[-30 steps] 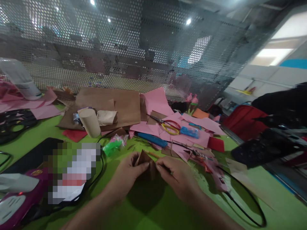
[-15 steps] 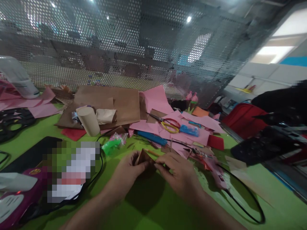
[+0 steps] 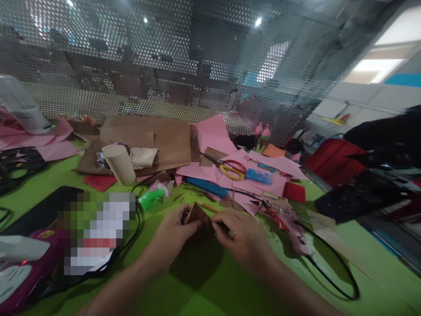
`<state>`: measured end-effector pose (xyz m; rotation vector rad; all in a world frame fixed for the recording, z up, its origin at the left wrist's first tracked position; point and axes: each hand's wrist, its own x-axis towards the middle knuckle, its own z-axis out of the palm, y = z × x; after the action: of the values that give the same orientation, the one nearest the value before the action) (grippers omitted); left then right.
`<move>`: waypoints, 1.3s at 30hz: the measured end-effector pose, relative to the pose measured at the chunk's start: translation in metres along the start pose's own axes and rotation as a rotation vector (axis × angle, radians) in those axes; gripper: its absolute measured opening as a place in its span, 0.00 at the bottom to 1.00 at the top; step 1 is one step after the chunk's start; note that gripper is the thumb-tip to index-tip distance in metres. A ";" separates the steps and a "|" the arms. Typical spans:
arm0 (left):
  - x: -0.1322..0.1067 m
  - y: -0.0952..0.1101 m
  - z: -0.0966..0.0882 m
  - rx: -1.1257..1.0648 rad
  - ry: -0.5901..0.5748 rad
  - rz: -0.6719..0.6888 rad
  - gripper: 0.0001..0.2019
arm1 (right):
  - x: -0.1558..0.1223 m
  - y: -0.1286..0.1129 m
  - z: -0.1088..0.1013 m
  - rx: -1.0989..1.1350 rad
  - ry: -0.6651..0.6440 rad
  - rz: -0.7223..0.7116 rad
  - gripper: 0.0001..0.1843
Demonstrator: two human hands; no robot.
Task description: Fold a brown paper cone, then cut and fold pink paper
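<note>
A small folded piece of brown paper, peaked like a tent, stands between my hands over the green tabletop. My left hand grips it, thumb on the near face and fingers behind. At the paper's right edge, my right hand is closed in a pinch, thumb against the fingertips. A yellow pencil lies just beyond my right fingers. Further back are a blue utility knife and scissors with red and yellow handles. To the right rests a pink glue gun with a black cord.
Pink paper scraps, a brown paper sheet and a cardboard tube lie at the back. Green plastic wrap is left of centre. A purple device stands front left. A perforated metal screen rises behind.
My right fingertips have shifted slightly along the paper's right edge, and more of its face shows. The whole view has drifted a little; my left hand keeps its grip.
</note>
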<state>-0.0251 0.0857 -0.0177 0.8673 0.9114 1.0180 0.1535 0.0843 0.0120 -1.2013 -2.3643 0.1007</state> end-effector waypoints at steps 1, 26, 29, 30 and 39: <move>0.000 0.001 0.000 0.004 0.004 -0.001 0.09 | 0.000 0.000 0.000 0.024 -0.005 0.021 0.07; 0.001 -0.001 -0.001 0.033 0.009 0.000 0.10 | -0.002 0.005 0.002 0.037 0.032 -0.035 0.07; 0.001 0.000 0.000 0.023 0.004 0.004 0.10 | -0.002 0.003 0.003 0.022 0.059 -0.005 0.07; 0.000 0.001 0.000 0.019 0.008 0.002 0.10 | -0.001 0.002 0.003 0.035 0.062 0.020 0.07; 0.000 0.007 0.002 -0.011 0.008 0.000 0.11 | 0.005 0.002 0.000 0.342 0.031 0.252 0.06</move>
<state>-0.0257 0.0878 -0.0104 0.8548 0.9125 1.0264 0.1523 0.0896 0.0135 -1.3071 -2.0510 0.5413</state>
